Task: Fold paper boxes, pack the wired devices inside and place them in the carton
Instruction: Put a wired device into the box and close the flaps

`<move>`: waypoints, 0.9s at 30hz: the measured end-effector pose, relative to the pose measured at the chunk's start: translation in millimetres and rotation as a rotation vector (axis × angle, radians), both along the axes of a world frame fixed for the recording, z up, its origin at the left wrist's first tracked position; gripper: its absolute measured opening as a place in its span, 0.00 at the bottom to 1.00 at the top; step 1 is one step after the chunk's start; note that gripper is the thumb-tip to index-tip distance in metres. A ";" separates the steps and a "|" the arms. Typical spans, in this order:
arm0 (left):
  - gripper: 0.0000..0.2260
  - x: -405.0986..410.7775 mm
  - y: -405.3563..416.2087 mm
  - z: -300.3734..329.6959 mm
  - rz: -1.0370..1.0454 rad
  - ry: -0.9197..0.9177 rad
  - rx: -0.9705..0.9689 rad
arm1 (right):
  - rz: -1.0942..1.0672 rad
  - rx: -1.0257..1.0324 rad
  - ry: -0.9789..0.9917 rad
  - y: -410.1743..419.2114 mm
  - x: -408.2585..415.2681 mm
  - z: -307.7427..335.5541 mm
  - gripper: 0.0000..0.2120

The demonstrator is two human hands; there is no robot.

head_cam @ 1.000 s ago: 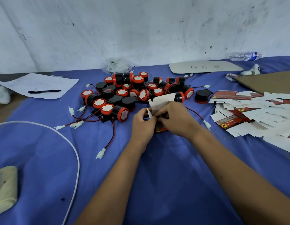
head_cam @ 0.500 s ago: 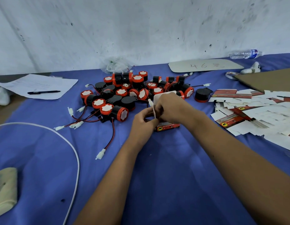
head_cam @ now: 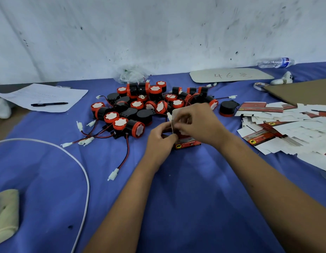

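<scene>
A small red and white paper box (head_cam: 188, 143) stands on the blue cloth at the centre, its white flaps up. My left hand (head_cam: 161, 141) grips its left side. My right hand (head_cam: 197, 123) curls over the top and pinches a white flap; most of the box is hidden under both hands. Behind them lies a pile of black and red wired devices (head_cam: 140, 108) with red-black leads and white plugs. Flat unfolded box blanks (head_cam: 290, 132) are heaped at the right. A brown carton flap (head_cam: 304, 92) shows at the far right.
A white cable (head_cam: 81, 167) loops across the left of the cloth. A paper sheet with a pen (head_cam: 49, 104) lies far left, a yellowish cloth (head_cam: 5, 212) at the lower left. A cardboard sign (head_cam: 229, 75) and a water bottle (head_cam: 275, 63) lie by the wall.
My right hand has risen over the box top and folded the tall white flap down. The box has turned so its red side faces me. My left hand stays at the box's left side.
</scene>
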State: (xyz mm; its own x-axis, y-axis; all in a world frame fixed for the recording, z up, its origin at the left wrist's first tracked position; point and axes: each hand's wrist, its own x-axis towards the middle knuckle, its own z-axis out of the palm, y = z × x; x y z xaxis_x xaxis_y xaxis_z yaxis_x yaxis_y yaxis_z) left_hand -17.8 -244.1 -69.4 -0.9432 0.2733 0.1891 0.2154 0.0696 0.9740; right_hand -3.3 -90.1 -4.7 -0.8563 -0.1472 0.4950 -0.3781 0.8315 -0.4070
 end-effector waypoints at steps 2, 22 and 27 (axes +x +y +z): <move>0.16 -2.7 -2.0 0.7 -0.004 -0.026 0.027 | -0.163 -0.317 0.285 6.3 7.7 -4.1 0.04; 0.12 3.0 -6.8 10.0 0.043 -0.111 0.169 | -0.142 -0.700 -0.130 2.1 11.1 -60.2 0.12; 0.09 2.8 2.7 -2.7 0.248 0.039 -0.086 | -0.294 -0.637 -0.013 -13.9 6.7 -60.1 0.05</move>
State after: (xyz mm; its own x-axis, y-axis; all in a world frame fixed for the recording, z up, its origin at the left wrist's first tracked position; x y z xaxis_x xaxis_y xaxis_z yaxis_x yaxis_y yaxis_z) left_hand -15.1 -241.5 -72.1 -0.9757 0.0517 0.2129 0.2190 0.2068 0.9535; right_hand 3.4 -104.0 -64.8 -0.8223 0.4069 0.3978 -0.1661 0.4971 -0.8517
